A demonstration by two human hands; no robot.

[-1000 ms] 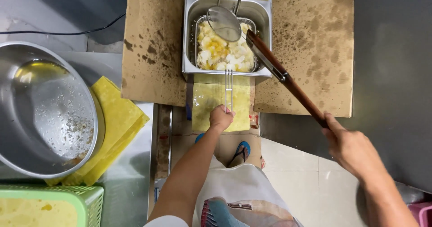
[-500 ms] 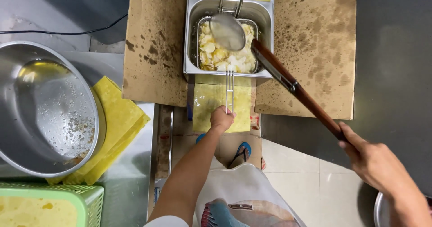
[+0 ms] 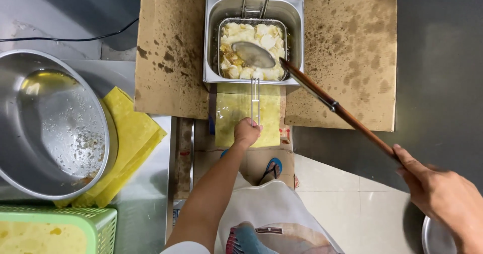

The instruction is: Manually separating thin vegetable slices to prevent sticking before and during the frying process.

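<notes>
The left hand (image 3: pixel 246 132) is closed round the wire handle of the fry basket (image 3: pixel 254 47) sitting in the fryer (image 3: pixel 214 37) (stiff, probably hot, oil-slick), while the right hand (image 3: pixel 443 198) grips the long ladle (image 3: pixel 322 95) by its wooden end.

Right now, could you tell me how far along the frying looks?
Done: pale food pieces fill the wire basket sitting in the fryer. In hand: the left hand has its grip on the basket handle, while the right hand works the long-handled skimmer over the pieces. Left: the pieces look pale, not browned, and the metal bowl holds only crumbs.
</notes>
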